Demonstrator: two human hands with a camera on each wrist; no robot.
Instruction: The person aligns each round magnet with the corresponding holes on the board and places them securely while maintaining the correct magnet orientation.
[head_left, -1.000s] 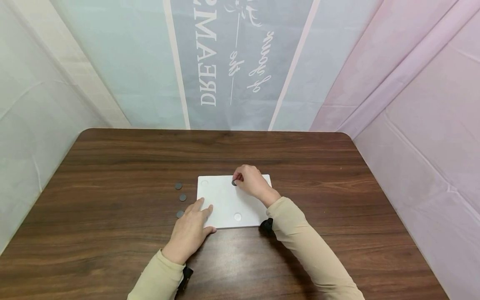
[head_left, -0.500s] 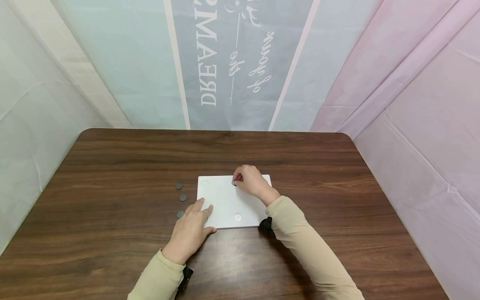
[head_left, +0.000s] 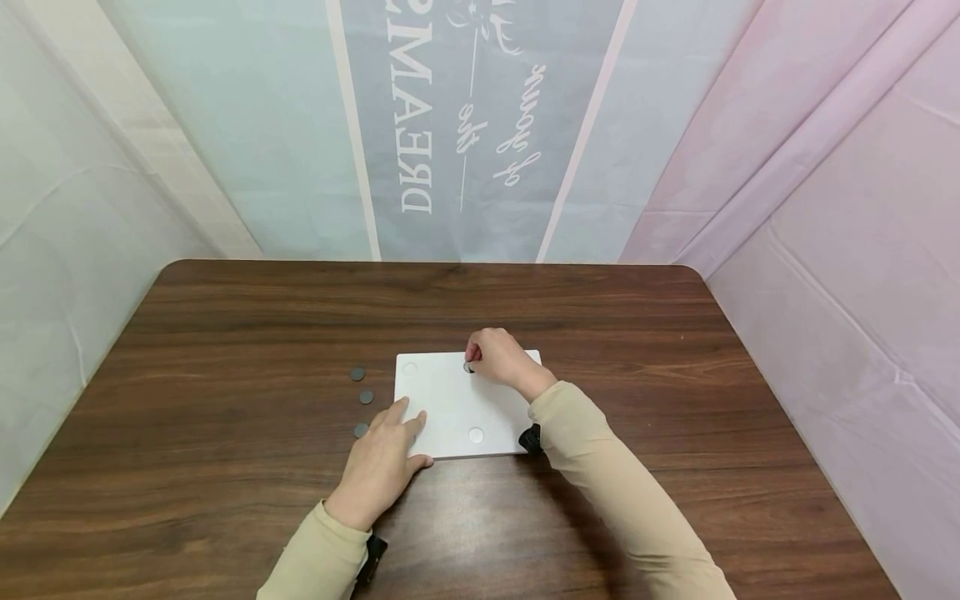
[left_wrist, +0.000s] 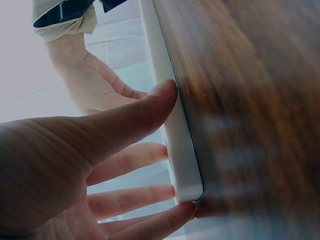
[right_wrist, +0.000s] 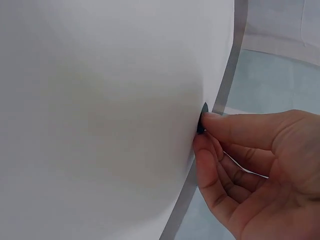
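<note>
A white rectangular board [head_left: 448, 404] lies on the table, with pale round spots near its edges. My left hand [head_left: 378, 458] rests on its near left corner, fingers spread over the top and thumb [left_wrist: 162, 95] against the near edge. Over the far part of the board, my right hand [head_left: 502, 360] pinches a small dark round disc [right_wrist: 203, 118] between thumb and fingers. In the right wrist view the disc stands tilted against the white surface. Its lower part is hidden by the fingers. What the disc is made of I cannot tell.
Left of the board lie loose dark grey discs: a far one [head_left: 357, 374], a middle one [head_left: 366, 397] and one beside the left hand [head_left: 361, 430]. The brown wooden table [head_left: 225, 433] ends at a printed curtain [head_left: 480, 225] behind.
The pinched disc has tilted, and a pale crescent now shows beside it. My right hand and forearm have shifted very slightly; the left hand stays in place.
</note>
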